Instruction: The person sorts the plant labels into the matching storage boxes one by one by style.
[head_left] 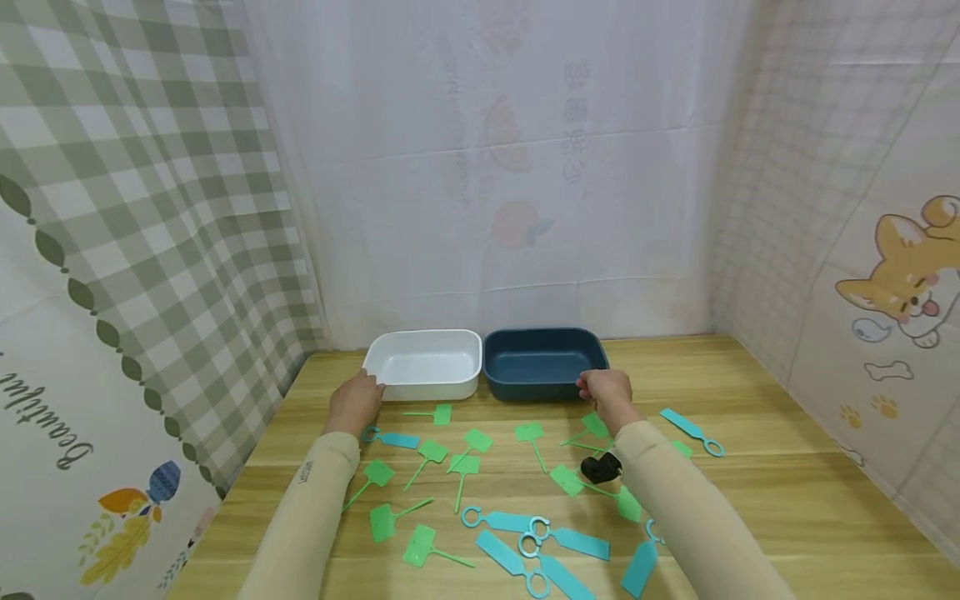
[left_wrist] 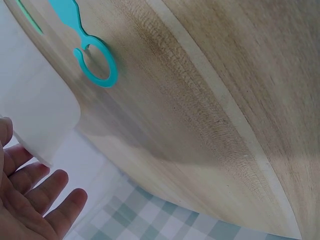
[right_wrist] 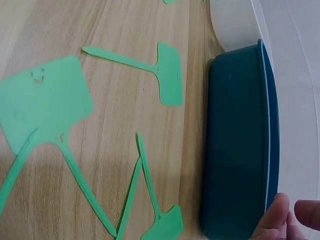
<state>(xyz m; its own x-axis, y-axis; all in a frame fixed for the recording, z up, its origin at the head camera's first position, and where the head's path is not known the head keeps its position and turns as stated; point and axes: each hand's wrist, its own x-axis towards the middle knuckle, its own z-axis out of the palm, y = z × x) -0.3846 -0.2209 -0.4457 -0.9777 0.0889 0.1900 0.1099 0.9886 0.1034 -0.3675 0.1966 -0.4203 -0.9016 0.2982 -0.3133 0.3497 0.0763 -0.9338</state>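
Note:
Two shallow bins stand side by side at the back of the table, white (head_left: pixel 423 390) on the left and dark blue (head_left: pixel 536 390) on the right. My left hand (head_left: pixel 356 403) touches the white bin's near left corner; in the left wrist view its fingers (left_wrist: pixel 37 195) are spread loosely by the rim. At the dark blue bin's near right corner is my right hand (head_left: pixel 609 393), a fingertip at the rim and the thumb (right_wrist: pixel 307 212) apart from it. A blue tag with a ring (head_left: pixel 397 439) lies just below my left hand.
Green T-shaped plant labels (head_left: pixel 423 546) are scattered across the table (head_left: pixel 765 475). Several blue ring-ended tags (head_left: pixel 577 543) lie near the front, another (head_left: pixel 686 425) at the right. A small black object (head_left: pixel 600 468) lies by my right forearm. Curtains border the back and sides.

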